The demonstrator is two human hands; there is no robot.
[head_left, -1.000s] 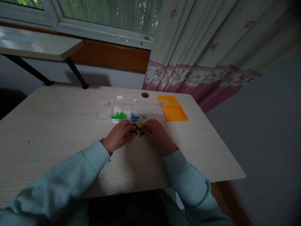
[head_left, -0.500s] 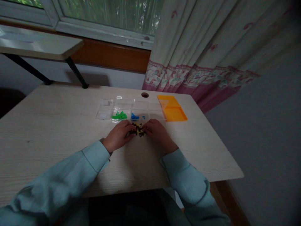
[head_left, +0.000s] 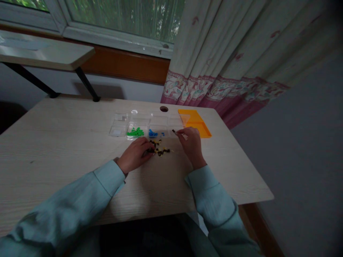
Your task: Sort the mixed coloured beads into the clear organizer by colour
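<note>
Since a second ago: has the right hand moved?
Yes. The right hand left the bead pile and went toward the orange lid, pinching a dark bead.

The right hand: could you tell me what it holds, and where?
A small dark bead, pinched by the right hand at its fingertips; too small to tell by which part.

A pale wood-grain table (head_left: 66, 135) with a round cable hole (head_left: 164, 109) near its far edge fills the foreground. Behind it, a white-framed window (head_left: 112, 21) shows green foliage outside, above a brown wooden panel (head_left: 125, 66). A cream curtain with a pink floral border (head_left: 227, 57) hangs to the right of the window. A smaller light tabletop on black slanted legs (head_left: 45, 53) stands at the left. The right-hand grey wall (head_left: 308, 150) is plain, and the light is dim.
</note>
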